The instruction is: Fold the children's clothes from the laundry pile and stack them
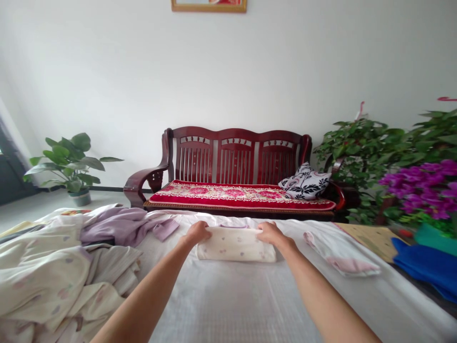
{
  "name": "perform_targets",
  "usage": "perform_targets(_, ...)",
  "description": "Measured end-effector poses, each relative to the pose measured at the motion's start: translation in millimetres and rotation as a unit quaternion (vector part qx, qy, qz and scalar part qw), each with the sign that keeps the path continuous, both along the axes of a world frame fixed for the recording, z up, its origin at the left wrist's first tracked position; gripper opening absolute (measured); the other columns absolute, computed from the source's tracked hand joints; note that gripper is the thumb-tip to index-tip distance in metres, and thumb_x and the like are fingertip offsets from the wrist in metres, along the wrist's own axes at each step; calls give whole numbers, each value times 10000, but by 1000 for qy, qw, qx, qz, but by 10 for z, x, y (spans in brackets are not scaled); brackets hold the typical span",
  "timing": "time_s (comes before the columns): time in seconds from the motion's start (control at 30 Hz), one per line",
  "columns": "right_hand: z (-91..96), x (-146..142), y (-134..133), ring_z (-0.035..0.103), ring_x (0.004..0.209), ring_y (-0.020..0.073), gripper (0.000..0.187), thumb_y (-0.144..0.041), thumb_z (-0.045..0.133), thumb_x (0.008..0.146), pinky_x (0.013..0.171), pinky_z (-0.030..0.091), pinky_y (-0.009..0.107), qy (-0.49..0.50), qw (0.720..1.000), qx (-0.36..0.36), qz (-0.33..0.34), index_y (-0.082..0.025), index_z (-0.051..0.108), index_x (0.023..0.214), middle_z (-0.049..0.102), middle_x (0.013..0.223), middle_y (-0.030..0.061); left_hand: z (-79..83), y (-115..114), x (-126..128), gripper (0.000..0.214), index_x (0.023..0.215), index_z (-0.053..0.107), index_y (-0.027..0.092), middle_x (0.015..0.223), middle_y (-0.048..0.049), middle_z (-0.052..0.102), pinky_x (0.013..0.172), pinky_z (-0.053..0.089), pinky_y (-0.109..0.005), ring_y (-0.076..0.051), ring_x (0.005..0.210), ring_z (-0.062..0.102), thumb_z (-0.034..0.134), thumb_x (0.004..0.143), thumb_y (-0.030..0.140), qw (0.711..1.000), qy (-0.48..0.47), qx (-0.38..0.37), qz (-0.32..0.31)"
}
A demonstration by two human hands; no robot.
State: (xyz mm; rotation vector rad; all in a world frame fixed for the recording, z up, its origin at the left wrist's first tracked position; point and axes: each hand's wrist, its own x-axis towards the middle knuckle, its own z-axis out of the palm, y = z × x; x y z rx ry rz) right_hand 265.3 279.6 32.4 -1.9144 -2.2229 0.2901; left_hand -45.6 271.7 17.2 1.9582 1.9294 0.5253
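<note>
A cream garment (235, 245) with small heart prints lies folded into a flat rectangle on the white-covered table (228, 295), a lilac edge showing at its far side. My left hand (198, 232) pinches its far left corner, the fingers closed on the fabric. At the far right corner, my right hand (270, 233) grips the same garment. To the left is a loose heap of clothes (46, 276), with a lilac garment (117, 226) on top. Right of my right arm rests a folded white and pink garment (344, 255).
Behind the table stands a dark red wooden bench (235, 157) with a red floral cover and a patterned cushion (307, 182). A potted plant (76, 166) is at left. Purple flowers (424, 188), a blue cloth (426, 264) and a tan board (371, 238) are at right.
</note>
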Motion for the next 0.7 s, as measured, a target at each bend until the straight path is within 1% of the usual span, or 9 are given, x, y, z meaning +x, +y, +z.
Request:
perform_targets(0.07,102,25,-39,601,955,257,157,-185,657,652,726,413,282,15,1000,25,11,-217,720,791,710,832,53,67,-41,-44,124,822,696,166,822,-46,726,681,477,-278,-237,816,684,685,706,207,999,-24,22,-8)
perform_targets(0.17,285,80,-176,602,891,207,141,-207,627,712,746,416,272,45,996,75,24,-215,674,845,704,901,34,236,-157,-123,142,886,652,187,884,-24,717,721,492,-273,-205,840,670,658,749,225,996,-53,72,-16)
perform_targets(0.27,373,133,-452,597,899,194,158,-172,548,763,793,433,279,78,982,169,40,-221,618,897,679,942,35,382,-348,-225,151,917,598,215,1020,-26,705,873,503,-308,-195,947,651,614,771,181,978,-75,187,-62)
perform_targets(0.37,238,173,-855,577,963,222,266,-45,480,696,869,428,321,75,948,288,116,-234,591,845,654,922,51,360,-636,-334,173,854,576,237,1063,-38,689,1122,372,-419,-220,1114,603,556,757,95,943,-21,284,-171)
perform_targets(0.4,152,191,-1001,573,966,228,306,-14,462,664,874,426,332,60,942,293,149,-239,588,828,651,911,52,314,-749,-368,193,847,578,243,1055,-37,687,1182,291,-450,-223,1150,586,540,757,76,936,15,281,-211)
perform_targets(0.47,-29,253,-1270,570,947,224,372,23,434,610,852,430,333,27,945,249,208,-245,587,817,647,896,40,202,-981,-433,252,861,593,255,1041,-26,683,1235,170,-466,-212,1158,581,523,744,43,927,79,230,-287)
perform_targets(0.53,-159,346,-1465,574,906,208,412,34,413,569,812,437,317,15,952,186,244,-249,587,814,645,874,21,120,-1179,-491,318,898,616,268,1068,-10,682,1245,137,-444,-193,1128,597,535,713,22,922,112,158,-336)
perform_targets(0.6,-189,428,-1552,579,852,198,394,24,405,556,783,441,311,21,959,152,239,-251,585,774,639,818,6,115,-1303,-518,329,924,643,283,1111,2,685,1246,126,-438,-199,1165,590,577,706,47,926,116,113,-341)
perform_targets(0.7,-75,369,-1499,610,851,203,329,-11,402,651,796,463,325,55,972,170,156,-250,608,746,658,796,17,213,-1327,-404,151,909,687,287,1067,4,718,1232,170,-446,-227,1221,583,596,835,192,945,82,112,-297)
